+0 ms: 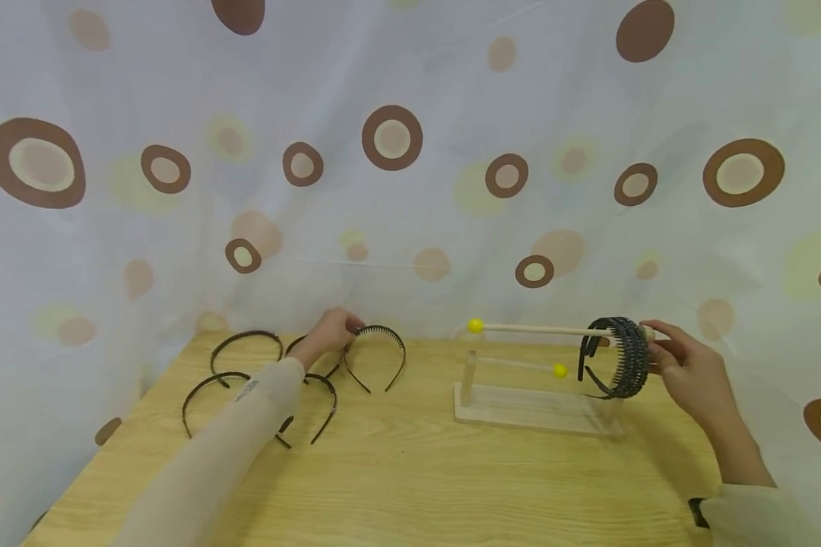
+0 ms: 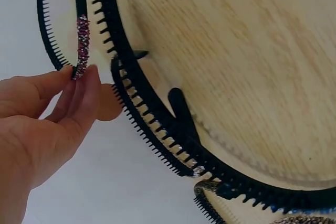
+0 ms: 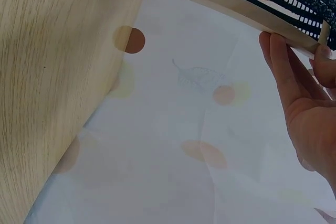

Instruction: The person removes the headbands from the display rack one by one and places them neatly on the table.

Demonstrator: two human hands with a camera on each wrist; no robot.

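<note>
My left hand (image 1: 335, 328) reaches over the left of the table and pinches a black toothed headband (image 2: 82, 45) with reddish beads, seen close in the left wrist view. Beside this hand a toothed headband (image 1: 402, 349) arches up from the table. At the right stands a wooden rack (image 1: 534, 414) with two horizontal rods tipped by yellow balls. Several dark beaded headbands (image 1: 631, 357) hang together at the right end of its upper rod. There my right hand (image 1: 694, 376) holds the rack's upright, fingertips and thumb against the wood in the right wrist view.
More headbands stand at the table's left, among them one at the back (image 1: 246, 334) and one nearer (image 1: 208, 377), partly behind my left sleeve (image 1: 212, 456). A patterned white curtain (image 1: 438, 205) hangs along the back and sides of the wood-grain table (image 1: 438, 486).
</note>
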